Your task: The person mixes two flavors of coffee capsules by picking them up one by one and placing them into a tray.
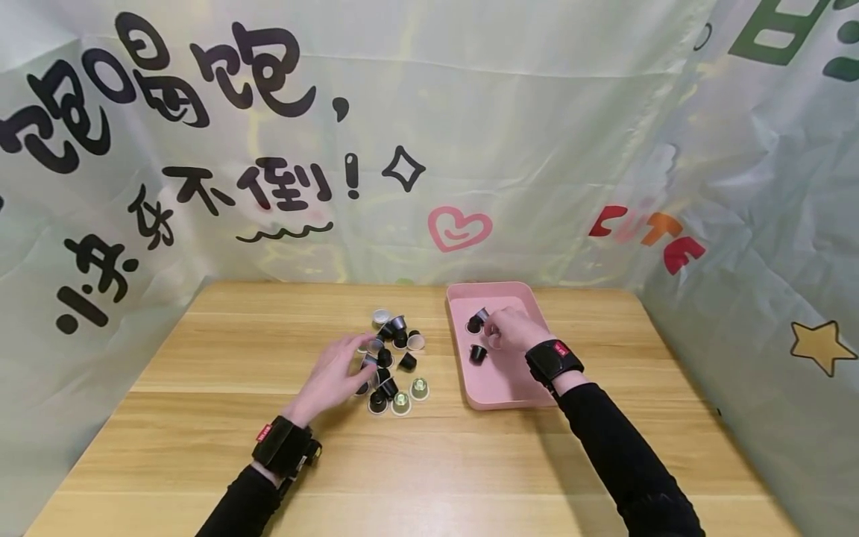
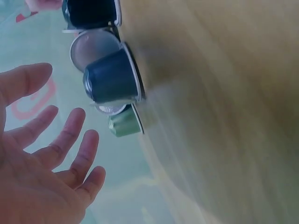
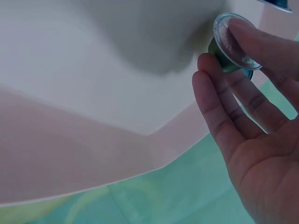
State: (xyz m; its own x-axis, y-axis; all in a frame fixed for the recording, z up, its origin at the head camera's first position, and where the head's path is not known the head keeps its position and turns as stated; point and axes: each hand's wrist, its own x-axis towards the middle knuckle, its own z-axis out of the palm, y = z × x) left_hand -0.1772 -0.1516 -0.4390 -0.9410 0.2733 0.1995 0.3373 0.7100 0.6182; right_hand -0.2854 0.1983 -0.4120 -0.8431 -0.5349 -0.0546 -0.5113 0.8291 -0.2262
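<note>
On the wooden table (image 1: 483, 470), two pale green capsules (image 1: 400, 403) stand rim down at the near edge of a dark cluster (image 1: 385, 358). The left hand (image 1: 335, 371), nearer to it, comes from the left, fingers spread and holding nothing; it hides some capsules. To the right, a dark capsule (image 1: 478, 353) lies in the pink tray (image 1: 503, 388). Just beyond, over the tray, the right hand (image 1: 513, 330) pinches a green capsule (image 3: 226, 44), thumb on its tilted lid, fingers against its body. The head view mostly hides it; contact with the tray cannot be told.
</note>
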